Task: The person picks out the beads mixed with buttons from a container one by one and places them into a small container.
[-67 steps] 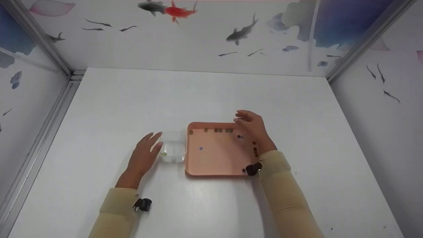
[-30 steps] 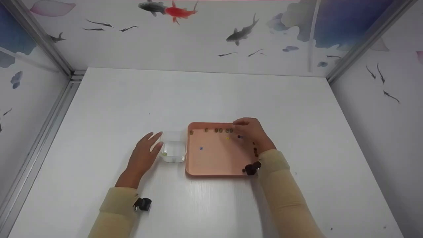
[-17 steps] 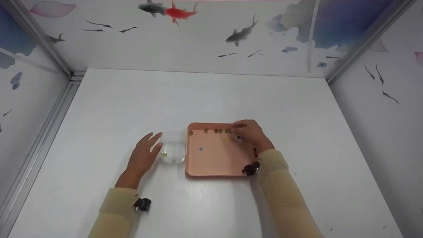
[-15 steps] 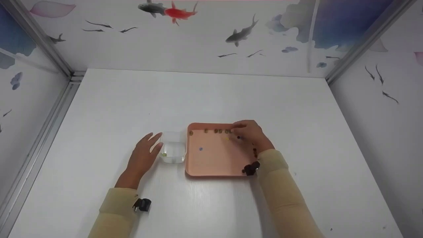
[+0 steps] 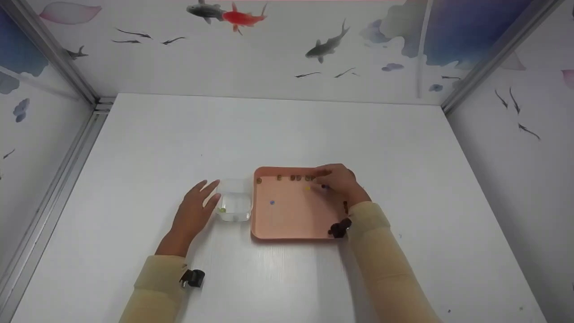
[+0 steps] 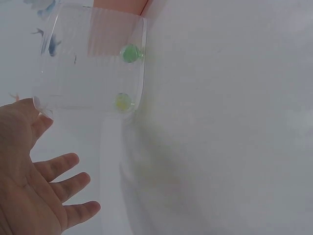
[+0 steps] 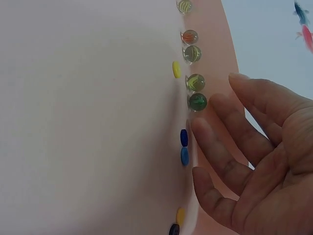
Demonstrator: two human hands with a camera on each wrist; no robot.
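Observation:
My left hand (image 5: pixel 196 211) rests at the left side of a clear plastic box (image 6: pixel 83 58), with its fingertips at the wall and the other fingers spread. Inside the box lie a green marble (image 6: pixel 130 53) and a yellowish marble (image 6: pixel 123 102). My right hand (image 5: pixel 338 179) is over the far right corner of a pink tray (image 5: pixel 291 220), its fingers loosely bent. In the right wrist view its fingertips are close beside a dark green marble (image 7: pixel 197 102), which sits against the tray wall, not gripped.
More glass marbles (image 7: pixel 192 54) line the tray's far wall. Around them on the tray floor are a yellow button-like disc (image 7: pixel 176 69), a dark blue one (image 7: pixel 184 138) and a lighter blue one (image 7: pixel 184 156). Another blue disc (image 5: pixel 272 202) lies left of the tray's middle.
My right hand has come down from beyond the far edge of the tray to the marbles at its far wall. The left hand, box and tray stay in place.

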